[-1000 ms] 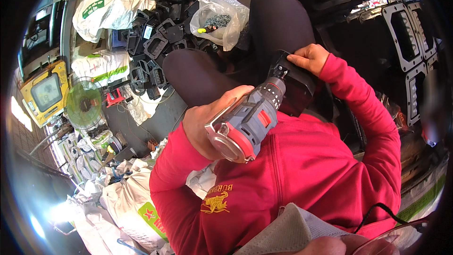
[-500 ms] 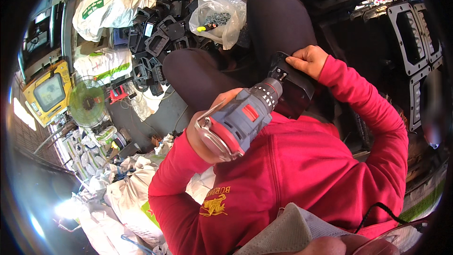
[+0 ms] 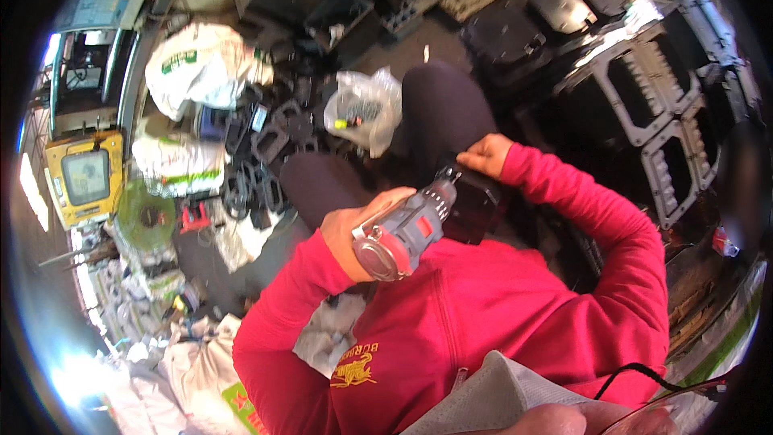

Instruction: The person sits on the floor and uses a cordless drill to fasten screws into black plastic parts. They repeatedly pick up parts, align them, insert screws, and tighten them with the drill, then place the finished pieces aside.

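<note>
My left hand [image 3: 345, 234] is closed round a grey and red cordless drill [image 3: 417, 228]. The drill points away and to the right, its chuck near the top edge of a black plastic part [image 3: 475, 203]. That part rests against my lap, by my raised right leg [image 3: 445, 109]. The fingers of my right hand [image 3: 485, 156] are closed on the part's upper edge. Whether the drill's tip touches a screw is too small to tell.
Beyond my knees stands a clear plastic bag [image 3: 385, 93] of small metal pieces. Black plastic parts [image 3: 274, 141] are heaped beside it. White sacks [image 3: 193, 72], a green fan [image 3: 145, 213] and a yellow-framed panel [image 3: 60, 153] are at left. Grey metal frames [image 3: 636, 133] lie at right.
The view has tipped up, showing more of the far side; surroundings shift down in the picture. Both hands keep their grips on the drill and the black part.
</note>
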A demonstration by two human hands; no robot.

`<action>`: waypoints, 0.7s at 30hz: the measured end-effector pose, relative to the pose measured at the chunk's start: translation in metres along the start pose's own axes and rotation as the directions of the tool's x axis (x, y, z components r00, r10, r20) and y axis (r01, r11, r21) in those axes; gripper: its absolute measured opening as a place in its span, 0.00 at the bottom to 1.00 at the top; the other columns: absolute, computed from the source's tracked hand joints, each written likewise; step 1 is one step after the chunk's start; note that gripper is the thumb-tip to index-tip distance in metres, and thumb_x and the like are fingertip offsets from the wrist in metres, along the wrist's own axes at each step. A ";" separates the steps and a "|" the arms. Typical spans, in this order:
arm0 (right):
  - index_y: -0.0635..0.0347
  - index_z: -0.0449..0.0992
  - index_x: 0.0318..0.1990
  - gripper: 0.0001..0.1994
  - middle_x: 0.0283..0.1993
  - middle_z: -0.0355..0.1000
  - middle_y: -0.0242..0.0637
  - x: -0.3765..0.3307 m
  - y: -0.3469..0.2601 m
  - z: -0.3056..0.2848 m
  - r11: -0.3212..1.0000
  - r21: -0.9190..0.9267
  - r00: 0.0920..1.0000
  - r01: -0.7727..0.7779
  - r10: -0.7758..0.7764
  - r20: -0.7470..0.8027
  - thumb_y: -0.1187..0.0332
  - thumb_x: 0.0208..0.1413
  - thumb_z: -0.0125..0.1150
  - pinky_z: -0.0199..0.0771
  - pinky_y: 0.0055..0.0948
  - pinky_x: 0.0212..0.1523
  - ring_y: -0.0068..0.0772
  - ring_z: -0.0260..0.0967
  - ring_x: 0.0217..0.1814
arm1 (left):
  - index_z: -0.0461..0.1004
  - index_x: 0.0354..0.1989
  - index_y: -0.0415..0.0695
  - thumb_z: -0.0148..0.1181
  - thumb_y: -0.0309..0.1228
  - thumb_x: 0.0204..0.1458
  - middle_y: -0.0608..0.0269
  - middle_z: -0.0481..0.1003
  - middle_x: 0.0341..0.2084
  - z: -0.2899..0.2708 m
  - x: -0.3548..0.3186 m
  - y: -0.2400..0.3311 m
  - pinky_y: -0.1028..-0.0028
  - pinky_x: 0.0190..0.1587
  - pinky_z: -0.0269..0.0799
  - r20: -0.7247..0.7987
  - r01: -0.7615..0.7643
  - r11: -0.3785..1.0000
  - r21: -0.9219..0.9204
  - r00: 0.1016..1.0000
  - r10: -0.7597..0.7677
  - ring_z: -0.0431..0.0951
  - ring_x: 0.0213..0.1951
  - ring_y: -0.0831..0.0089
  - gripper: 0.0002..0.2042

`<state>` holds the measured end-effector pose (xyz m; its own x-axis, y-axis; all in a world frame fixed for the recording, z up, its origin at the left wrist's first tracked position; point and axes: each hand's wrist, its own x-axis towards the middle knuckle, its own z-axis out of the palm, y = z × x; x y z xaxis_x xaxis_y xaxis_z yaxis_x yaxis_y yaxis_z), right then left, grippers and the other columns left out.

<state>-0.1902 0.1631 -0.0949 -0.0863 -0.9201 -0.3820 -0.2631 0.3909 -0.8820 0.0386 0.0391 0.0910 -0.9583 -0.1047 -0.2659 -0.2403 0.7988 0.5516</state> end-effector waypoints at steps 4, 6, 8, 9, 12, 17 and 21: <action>0.62 0.80 0.37 0.19 0.28 0.77 0.39 -0.005 -0.001 -0.002 0.994 0.105 1.000 -0.007 0.006 0.006 0.53 0.58 0.55 0.73 0.30 0.36 0.26 0.74 0.30 | 0.62 0.61 0.44 0.68 0.27 0.39 0.57 0.72 0.50 -0.002 -0.027 0.009 0.73 0.52 0.71 -0.025 0.071 0.952 -0.298 0.996 -0.082 0.77 0.47 0.69 0.35; 0.63 0.80 0.40 0.19 0.32 0.78 0.39 -0.010 0.002 -0.002 0.985 0.147 0.996 -0.084 0.084 0.011 0.54 0.58 0.56 0.73 0.28 0.39 0.24 0.74 0.35 | 0.59 0.63 0.47 0.72 0.33 0.36 0.57 0.73 0.50 0.002 -0.050 0.001 0.71 0.49 0.73 -0.016 0.102 0.910 -0.403 0.993 -0.119 0.78 0.47 0.63 0.41; 0.64 0.80 0.40 0.19 0.33 0.78 0.38 -0.014 0.006 -0.004 0.960 0.263 0.992 -0.095 0.113 -0.054 0.54 0.58 0.56 0.73 0.29 0.39 0.25 0.73 0.35 | 0.57 0.64 0.46 0.73 0.34 0.35 0.57 0.71 0.53 0.012 -0.076 -0.008 0.69 0.50 0.72 -0.121 0.066 0.975 -0.212 0.988 -0.093 0.76 0.49 0.63 0.43; 0.64 0.80 0.40 0.19 0.33 0.78 0.37 -0.015 0.008 -0.005 0.948 0.305 0.991 -0.092 0.117 -0.064 0.54 0.58 0.57 0.73 0.29 0.39 0.25 0.73 0.36 | 0.57 0.63 0.47 0.73 0.35 0.36 0.57 0.72 0.51 0.020 -0.085 -0.015 0.69 0.49 0.73 -0.153 0.073 0.970 -0.232 0.982 -0.110 0.77 0.48 0.62 0.43; 0.67 0.79 0.44 0.19 0.38 0.77 0.34 -0.013 0.011 -0.016 0.907 0.419 0.989 0.050 0.012 -0.144 0.56 0.59 0.57 0.71 0.25 0.42 0.23 0.72 0.38 | 0.57 0.63 0.53 0.70 0.41 0.36 0.54 0.76 0.43 0.054 -0.104 -0.037 0.64 0.43 0.75 -0.129 0.362 0.883 -0.299 0.901 -0.413 0.78 0.43 0.56 0.41; 0.64 0.71 0.54 0.19 0.47 0.74 0.35 0.012 -0.010 -0.018 0.617 0.759 0.972 0.210 -0.214 -0.096 0.61 0.62 0.49 0.73 0.27 0.46 0.27 0.72 0.46 | 0.62 0.60 0.49 0.62 0.41 0.39 0.49 0.74 0.46 0.113 -0.119 -0.074 0.55 0.48 0.72 0.064 0.474 0.865 -0.167 0.880 -0.470 0.76 0.45 0.49 0.35; 0.64 0.70 0.55 0.20 0.48 0.74 0.37 0.049 -0.050 0.021 0.499 0.859 0.955 0.116 -0.292 0.041 0.59 0.62 0.50 0.73 0.28 0.46 0.29 0.72 0.46 | 0.62 0.61 0.38 0.63 0.38 0.48 0.54 0.72 0.51 0.086 -0.129 -0.101 0.65 0.47 0.72 -0.431 -0.077 0.676 -0.733 0.821 -0.375 0.73 0.50 0.60 0.32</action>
<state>-0.1610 0.0987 -0.0752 0.0336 -0.9924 -0.1184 0.6837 0.1092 -0.7215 0.2001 0.0227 0.0020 -0.7634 -0.6404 -0.0842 -0.2023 0.1132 0.9728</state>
